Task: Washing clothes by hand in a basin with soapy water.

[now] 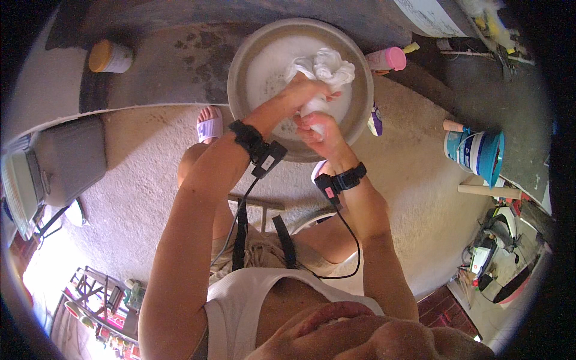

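A round grey basin (243, 67) of white, sudsy water (265, 58) stands before me. Bunched and twisted white cloth (334, 67) is over it, its far end gathered into a loose knot-like heap. My left hand (310, 90) grips the cloth's middle, fingers wrapped around it. Closer to me, my right hand (318, 130) closes on the near end, with foam or cloth showing white in the palm. A twisted length of the cloth runs between both hands. Each wrist wears a black strap with a small cabled device. How far the cloth dips into the suds is hard to tell.
A tub with an orange lid (110, 56) is at the far left. Beside the basin's right rim are a pink-lidded container (390, 59) and a purple-and-white packet (375, 119). Further right stands a blue bucket (477, 153); a grey bin (67, 162) is at left.
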`<action>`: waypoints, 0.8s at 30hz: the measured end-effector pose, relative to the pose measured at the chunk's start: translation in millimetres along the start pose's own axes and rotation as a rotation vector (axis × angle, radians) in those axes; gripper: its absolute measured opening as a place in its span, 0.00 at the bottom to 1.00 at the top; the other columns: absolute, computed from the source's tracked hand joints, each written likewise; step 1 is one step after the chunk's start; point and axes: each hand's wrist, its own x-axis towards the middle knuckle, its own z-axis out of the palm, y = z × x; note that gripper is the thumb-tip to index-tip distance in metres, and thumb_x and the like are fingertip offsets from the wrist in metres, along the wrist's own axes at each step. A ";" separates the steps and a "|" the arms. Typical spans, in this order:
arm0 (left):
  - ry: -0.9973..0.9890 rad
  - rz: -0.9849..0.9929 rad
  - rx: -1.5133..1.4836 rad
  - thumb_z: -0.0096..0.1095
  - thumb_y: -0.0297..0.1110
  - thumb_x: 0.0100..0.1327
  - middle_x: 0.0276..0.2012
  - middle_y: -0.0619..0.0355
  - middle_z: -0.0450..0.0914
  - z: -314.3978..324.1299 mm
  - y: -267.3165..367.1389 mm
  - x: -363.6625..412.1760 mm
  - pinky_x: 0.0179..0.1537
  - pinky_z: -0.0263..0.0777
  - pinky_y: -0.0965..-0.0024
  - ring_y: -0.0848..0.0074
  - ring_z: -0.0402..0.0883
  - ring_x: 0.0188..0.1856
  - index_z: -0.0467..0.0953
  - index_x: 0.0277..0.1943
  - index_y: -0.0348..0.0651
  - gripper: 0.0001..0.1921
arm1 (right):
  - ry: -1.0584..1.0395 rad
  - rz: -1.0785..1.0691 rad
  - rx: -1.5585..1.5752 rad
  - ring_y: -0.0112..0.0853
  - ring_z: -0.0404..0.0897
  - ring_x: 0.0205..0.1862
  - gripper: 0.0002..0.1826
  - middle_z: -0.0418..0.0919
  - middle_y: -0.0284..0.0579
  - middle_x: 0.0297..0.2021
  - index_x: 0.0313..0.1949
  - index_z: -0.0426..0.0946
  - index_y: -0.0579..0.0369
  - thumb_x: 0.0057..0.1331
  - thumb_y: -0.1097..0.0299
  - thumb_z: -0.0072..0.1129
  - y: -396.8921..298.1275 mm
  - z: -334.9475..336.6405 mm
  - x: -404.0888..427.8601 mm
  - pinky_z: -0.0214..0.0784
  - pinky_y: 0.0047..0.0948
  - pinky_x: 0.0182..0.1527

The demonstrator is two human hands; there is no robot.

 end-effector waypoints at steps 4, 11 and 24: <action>0.006 -0.108 -0.114 0.60 0.29 0.53 0.34 0.54 0.78 -4.3 9.7 -7.3 0.36 0.73 0.69 0.71 0.78 0.35 0.74 0.42 0.32 0.14 | -0.003 -0.369 -0.912 0.29 0.78 0.25 0.16 0.77 0.45 0.32 0.45 0.70 0.62 0.60 0.66 0.53 -13.0 -9.2 -12.0 0.69 0.20 0.26; -0.237 -0.254 -0.763 0.54 0.34 0.57 0.24 0.56 0.75 11.4 27.2 -36.2 0.33 0.70 0.70 0.72 0.76 0.27 0.74 0.30 0.38 0.08 | -0.253 0.041 0.057 0.38 0.66 0.59 0.46 0.68 0.43 0.56 0.62 0.55 0.56 0.60 0.28 0.24 -32.1 -22.5 -14.2 0.57 0.47 0.59; -0.305 -0.422 -0.611 0.58 0.38 0.57 0.23 0.59 0.77 37.5 -9.0 -58.6 0.27 0.69 0.74 0.77 0.75 0.24 0.74 0.28 0.41 0.10 | 0.367 -0.107 -0.233 0.31 0.79 0.39 0.22 0.78 0.45 0.38 0.47 0.73 0.56 0.61 0.53 0.53 -52.9 -56.8 1.5 0.74 0.30 0.40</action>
